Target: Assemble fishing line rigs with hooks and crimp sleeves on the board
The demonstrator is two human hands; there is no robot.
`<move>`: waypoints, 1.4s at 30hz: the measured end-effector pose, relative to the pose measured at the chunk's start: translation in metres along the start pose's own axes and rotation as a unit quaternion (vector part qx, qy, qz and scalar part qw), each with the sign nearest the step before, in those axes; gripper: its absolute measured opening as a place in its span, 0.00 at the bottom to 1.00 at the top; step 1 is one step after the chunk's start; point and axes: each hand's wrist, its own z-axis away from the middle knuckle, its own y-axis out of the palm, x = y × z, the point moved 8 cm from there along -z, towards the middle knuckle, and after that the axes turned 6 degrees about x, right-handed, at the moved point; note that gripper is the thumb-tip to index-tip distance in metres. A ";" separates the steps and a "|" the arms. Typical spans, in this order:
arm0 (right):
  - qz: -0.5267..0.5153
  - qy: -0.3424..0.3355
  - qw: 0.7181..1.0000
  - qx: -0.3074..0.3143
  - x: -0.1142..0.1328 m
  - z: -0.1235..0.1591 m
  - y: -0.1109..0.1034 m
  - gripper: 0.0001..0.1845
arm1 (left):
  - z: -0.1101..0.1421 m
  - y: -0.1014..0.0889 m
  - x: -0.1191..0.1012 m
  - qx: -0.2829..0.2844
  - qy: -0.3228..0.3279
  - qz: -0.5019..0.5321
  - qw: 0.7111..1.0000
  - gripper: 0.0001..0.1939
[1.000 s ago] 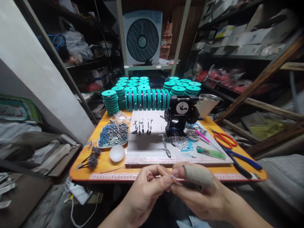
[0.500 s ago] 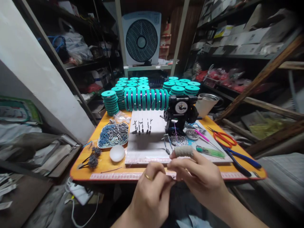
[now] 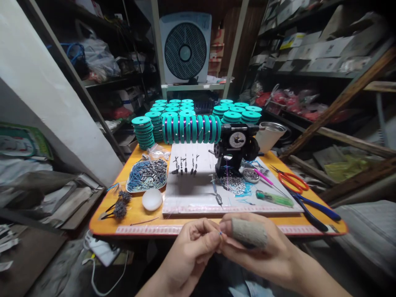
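My left hand (image 3: pixel 198 247) is closed in a pinch, its thumb and index finger meeting just over the table's front edge. Fingertip to fingertip with it, my right hand (image 3: pixel 260 247) pinches too, with a grey wrap (image 3: pixel 249 233) around one finger. A tiny blue bit (image 3: pixel 220 233) shows between the fingertips; its kind is too small to tell. Thin purple fishing line (image 3: pixel 227 177) runs from the black winding machine (image 3: pixel 230 150) down toward my hands. Beyond them on the white board lies a sinker rig (image 3: pixel 219 199) with a dark weight.
Teal spools (image 3: pixel 192 128) sit on the winder's shaft, with more stacked behind. A tray of weights and blue tubes (image 3: pixel 147 175) and a white dish (image 3: pixel 152 200) stand left. Right are a green cutter (image 3: pixel 275 199), orange scissors (image 3: pixel 292 181) and blue-handled pliers (image 3: pixel 318 208).
Both hands have moved lower and turned, the wrapped finger dropping from above the board to beside my left fingertips. The sinker rig now lies on the board, away from my fingers.
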 end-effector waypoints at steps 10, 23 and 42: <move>-0.030 0.031 0.993 -0.112 -0.002 -0.004 -0.011 0.11 | 0.031 0.032 -0.047 -0.055 0.380 -0.600 0.701 0.08; 0.012 -0.046 0.996 -0.070 0.000 0.008 -0.010 0.19 | 0.003 -0.001 -0.019 -0.039 0.103 -0.241 0.964 0.11; -0.038 -0.002 0.999 -0.009 -0.005 0.012 -0.004 0.09 | 0.002 0.002 -0.024 -0.024 0.154 -0.275 0.949 0.13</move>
